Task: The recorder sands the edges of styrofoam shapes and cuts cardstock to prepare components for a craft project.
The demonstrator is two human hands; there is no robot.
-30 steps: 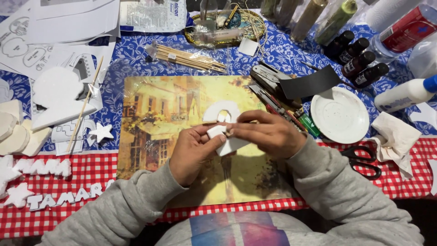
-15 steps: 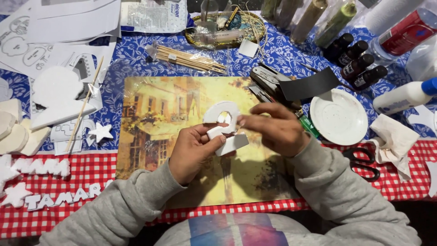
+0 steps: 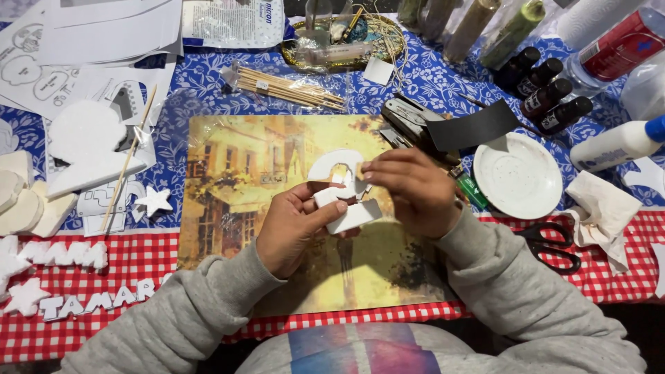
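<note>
A person in grey sleeves sits at a craft table and holds one white foam cutout (image 3: 339, 181) with both hands, just above one printed mat (image 3: 228, 180) showing a yellow street scene. The left hand (image 3: 294, 225) closes on the cutout's lower part, thumb pressed across a blocky piece. The right hand (image 3: 409, 190) pinches the upper, curved part between fingertips and thumb. The cutout sits at the middle of the view, between the two hands.

To the right lies one round white dish (image 3: 518, 176), and below it one pair of black scissors (image 3: 551, 242). One crumpled tissue (image 3: 603, 208) lies just beside the scissors. Four small dark bottles (image 3: 547, 90) stand in a row near the top right, with one white glue bottle (image 3: 616, 144) beside them. One black strip (image 3: 474, 128) rests above the right hand.

One clear bag of wooden skewers (image 3: 287, 86) lies above the mat, and one single skewer (image 3: 128, 159) leans across a large foam shape (image 3: 86, 149) on the left. One small foam star (image 3: 154, 201) lies near the mat's left edge. One row of foam letters (image 3: 104, 301) sits on the red checked cloth (image 3: 623, 277) at the lower left.
</note>
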